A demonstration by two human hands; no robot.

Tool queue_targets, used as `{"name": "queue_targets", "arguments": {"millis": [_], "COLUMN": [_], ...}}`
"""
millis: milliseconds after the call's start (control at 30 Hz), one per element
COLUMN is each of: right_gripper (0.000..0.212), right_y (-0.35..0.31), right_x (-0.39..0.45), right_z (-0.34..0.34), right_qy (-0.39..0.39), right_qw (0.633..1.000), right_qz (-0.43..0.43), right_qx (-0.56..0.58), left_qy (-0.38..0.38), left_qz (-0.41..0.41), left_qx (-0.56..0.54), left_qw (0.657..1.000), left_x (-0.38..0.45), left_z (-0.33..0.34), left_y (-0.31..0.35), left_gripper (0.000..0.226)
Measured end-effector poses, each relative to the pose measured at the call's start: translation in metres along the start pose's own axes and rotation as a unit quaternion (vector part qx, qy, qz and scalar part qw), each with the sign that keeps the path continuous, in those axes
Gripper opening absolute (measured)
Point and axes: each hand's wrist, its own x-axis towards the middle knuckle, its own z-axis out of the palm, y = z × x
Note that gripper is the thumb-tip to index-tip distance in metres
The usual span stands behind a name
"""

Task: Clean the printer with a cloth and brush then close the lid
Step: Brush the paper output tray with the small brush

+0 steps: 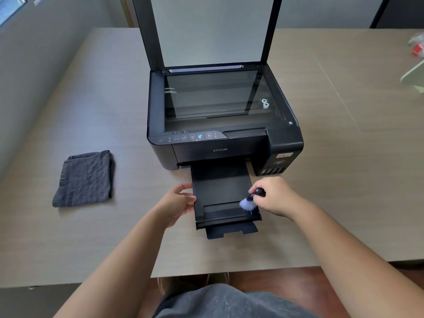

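A black printer (220, 145) stands mid-table with its scanner lid (211, 31) raised upright and the glass bed (213, 97) exposed. Its output tray (220, 187) is pulled out toward me. My right hand (275, 196) grips a small brush (249, 201) with a black handle and pale bristles, which rest on the tray's right side. My left hand (179, 203) holds the tray's left edge. A folded dark grey cloth (85, 179) lies flat on the table to the left, apart from both hands.
The wooden table (344, 180) ends near my lap at its front edge. At the far right sit a pale green object (413, 76) and a crumpled wrapper (416, 45). A wall runs along the left.
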Motion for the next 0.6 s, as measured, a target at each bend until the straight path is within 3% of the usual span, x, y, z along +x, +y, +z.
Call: {"name": "queue_targets", "arguments": {"millis": [67,200,333,433,533,600], "right_gripper": [0.026,0.018,0.019,0.018,0.017,0.018], "right_y": [-0.006,-0.021,-0.023,-0.024,-0.018,-0.018], "right_x": [0.003,-0.001,-0.004,-0.008,-0.005,-0.006], "right_z": [0.001,0.003,0.008,0.007,0.002,0.003], "right_qy": [-0.023,-0.172,-0.152,-0.235,-0.154,-0.167], "right_qw": [0.998,0.983,0.987,0.968,0.985,0.982], "right_qz": [-0.044,-0.054,-0.050,-0.070,-0.060,-0.079], "right_qx": [-0.038,-0.019,-0.017,-0.045,-0.043,-0.043], "left_qy": [0.002,0.004,0.006,0.005,0.004,0.004], "left_qz": [0.000,-0.003,-0.003,-0.004,-0.002,-0.003], "left_qx": [-0.003,0.001,0.000,0.002,0.000,0.004], "left_qw": [1.000,1.000,1.000,1.000,1.000,1.000], "left_x": [-0.001,-0.002,0.000,-0.001,-0.001,-0.001], "left_z": [0.001,0.002,0.002,0.001,0.002,0.002], "left_y": [0.001,0.001,0.000,-0.001,0.000,0.002], "left_gripper": [0.039,0.037,0.038,0.037,0.037,0.039]}}
